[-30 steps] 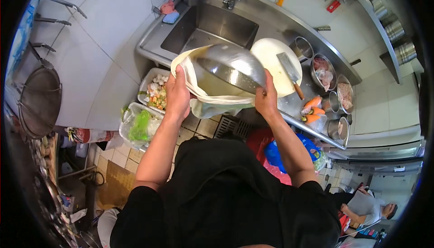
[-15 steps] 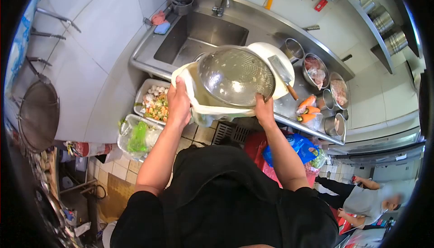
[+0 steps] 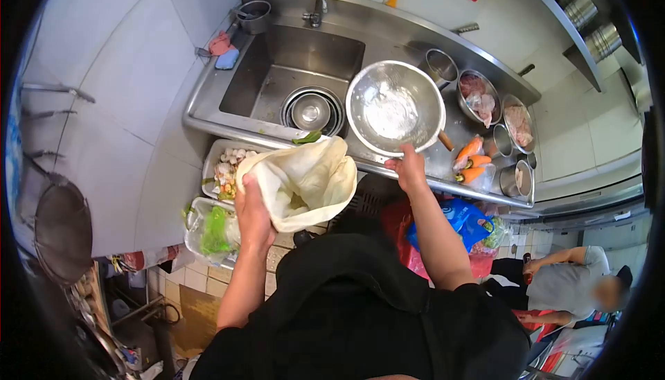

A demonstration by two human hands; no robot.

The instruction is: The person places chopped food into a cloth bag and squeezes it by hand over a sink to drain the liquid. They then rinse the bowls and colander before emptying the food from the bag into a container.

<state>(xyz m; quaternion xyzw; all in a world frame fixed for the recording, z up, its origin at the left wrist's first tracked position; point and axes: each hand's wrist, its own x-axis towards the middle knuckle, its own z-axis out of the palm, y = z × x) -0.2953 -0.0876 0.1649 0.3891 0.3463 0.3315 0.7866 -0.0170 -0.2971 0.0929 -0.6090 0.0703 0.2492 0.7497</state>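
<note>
My left hand (image 3: 255, 217) is closed on the rim of a cream cloth bag (image 3: 325, 189), whose mouth gapes upward. Some pale matter shows inside the bag. My right hand (image 3: 410, 169) grips the near rim of a shiny metal bowl (image 3: 396, 106), which is over the counter right of the sink. Behind the bowl's right edge a brown wooden handle (image 3: 447, 142) sticks out. A green leaf (image 3: 307, 137) lies at the sink's front edge, just above the bag.
Nested metal bowls (image 3: 311, 112) stand in the sink (image 3: 267, 75). Carrots (image 3: 472, 161), meat bowls (image 3: 478, 96) and pots are on the right counter. Trays of vegetables (image 3: 213, 231) sit low at left. Another person (image 3: 564, 279) is at lower right.
The bowl has moved right, away from the bag, onto the counter side. The bag now hangs from my left hand alone with its mouth open. The view has shifted, showing the nested bowls.
</note>
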